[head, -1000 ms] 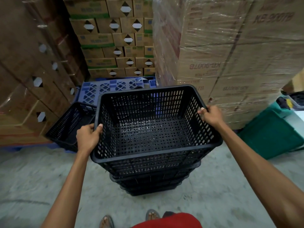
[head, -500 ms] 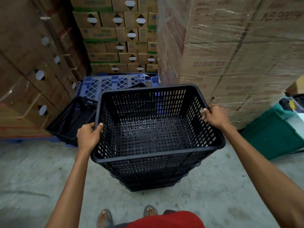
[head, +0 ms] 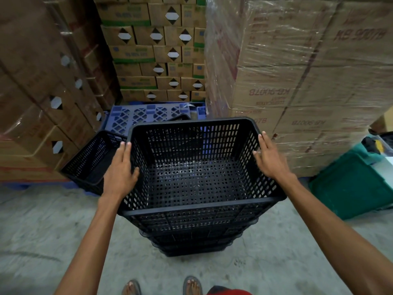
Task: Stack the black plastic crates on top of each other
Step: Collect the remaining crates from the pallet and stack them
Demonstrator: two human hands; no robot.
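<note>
A stack of several nested black plastic crates (head: 197,231) stands on the concrete floor in front of me. The top crate (head: 191,179) is empty and sits level in the stack. My left hand (head: 120,173) lies flat over its left rim with fingers stretched out, gripping nothing. My right hand (head: 269,157) rests open against the right rim, fingers straight. Another black crate (head: 91,160) lies tilted on the floor to the left, partly hidden behind my left hand and the stack.
A blue plastic pallet (head: 146,118) lies behind the stack. Stacked cardboard boxes rise at the left (head: 38,99), at the back (head: 157,54), and shrink-wrapped at the right (head: 297,71). A green tub (head: 350,186) sits at the right. My sandalled feet (head: 161,286) are at the bottom.
Both hands have released their grip on the top crate's rims and opened flat. The top crate has settled into the stack.
</note>
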